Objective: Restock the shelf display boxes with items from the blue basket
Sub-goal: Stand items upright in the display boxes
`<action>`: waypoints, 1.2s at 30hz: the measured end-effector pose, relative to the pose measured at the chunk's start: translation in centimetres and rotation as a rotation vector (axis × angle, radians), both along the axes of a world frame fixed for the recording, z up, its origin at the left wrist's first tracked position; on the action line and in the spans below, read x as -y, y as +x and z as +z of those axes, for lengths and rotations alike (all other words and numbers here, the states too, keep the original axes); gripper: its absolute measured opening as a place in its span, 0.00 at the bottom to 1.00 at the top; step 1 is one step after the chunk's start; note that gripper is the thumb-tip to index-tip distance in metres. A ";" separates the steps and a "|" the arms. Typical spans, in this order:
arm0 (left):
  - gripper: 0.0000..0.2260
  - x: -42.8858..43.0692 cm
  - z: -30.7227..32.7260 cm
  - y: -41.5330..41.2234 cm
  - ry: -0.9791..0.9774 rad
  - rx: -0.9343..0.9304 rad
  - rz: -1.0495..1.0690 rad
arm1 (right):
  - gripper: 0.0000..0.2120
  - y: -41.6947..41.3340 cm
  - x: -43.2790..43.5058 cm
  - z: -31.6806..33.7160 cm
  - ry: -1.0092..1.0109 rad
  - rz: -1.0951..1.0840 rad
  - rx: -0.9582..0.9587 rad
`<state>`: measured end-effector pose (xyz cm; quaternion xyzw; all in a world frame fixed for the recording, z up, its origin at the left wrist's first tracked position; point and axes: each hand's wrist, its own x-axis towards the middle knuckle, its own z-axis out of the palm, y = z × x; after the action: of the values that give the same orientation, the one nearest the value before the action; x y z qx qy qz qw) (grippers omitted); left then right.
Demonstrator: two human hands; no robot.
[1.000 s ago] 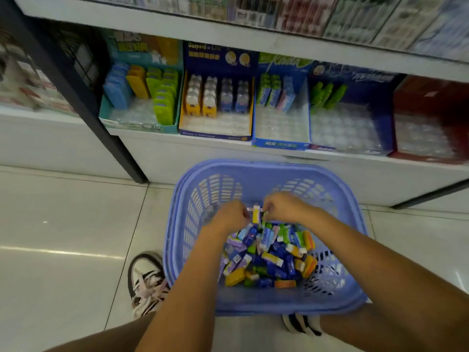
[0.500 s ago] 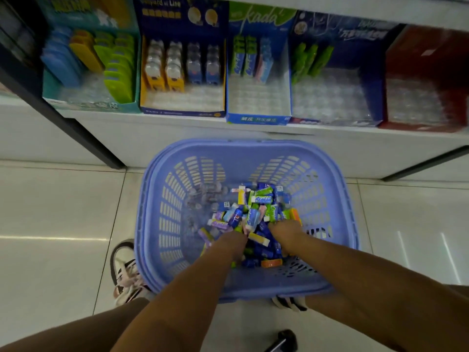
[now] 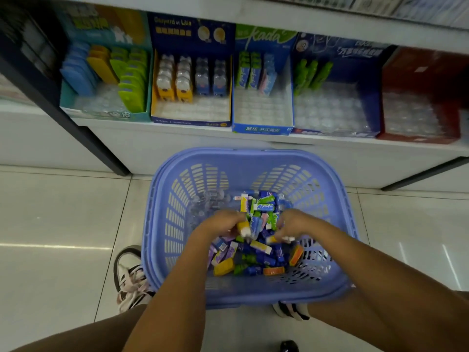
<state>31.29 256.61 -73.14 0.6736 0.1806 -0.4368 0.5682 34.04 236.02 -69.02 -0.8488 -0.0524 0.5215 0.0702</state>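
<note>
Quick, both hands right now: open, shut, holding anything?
Left hand: grips a small yellow-and-white packet inside the blue plastic basket.
Right hand: pinches a small white-and-yellow piece.

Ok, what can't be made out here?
Head view only.
- Grip of the left hand and right hand: unclear, fingers curl into the packets.
- The red box: blurred, contents unclear.
- Goods on the upper shelf: cut off by top edge.
- A dark thing on the floor: cut off by bottom edge.
</note>
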 end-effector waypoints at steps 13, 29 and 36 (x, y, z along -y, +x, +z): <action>0.06 -4.6 12.3 2.7 -0.330 0.442 0.404 | 0.12 3.7 -8.2 10.1 1.085 -0.723 0.177; 0.13 -10.5 15.9 3.0 0.015 0.593 1.091 | 0.11 12.7 -22.2 14.7 0.858 -0.025 1.126; 0.16 -11.5 15.4 2.7 -0.165 0.520 1.244 | 0.11 13.3 -23.9 12.8 0.651 0.171 1.151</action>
<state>33.98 268.14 -57.71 0.4820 0.3582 0.1350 0.7881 47.29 259.90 -56.24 -0.9201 -0.3035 -0.0535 0.2418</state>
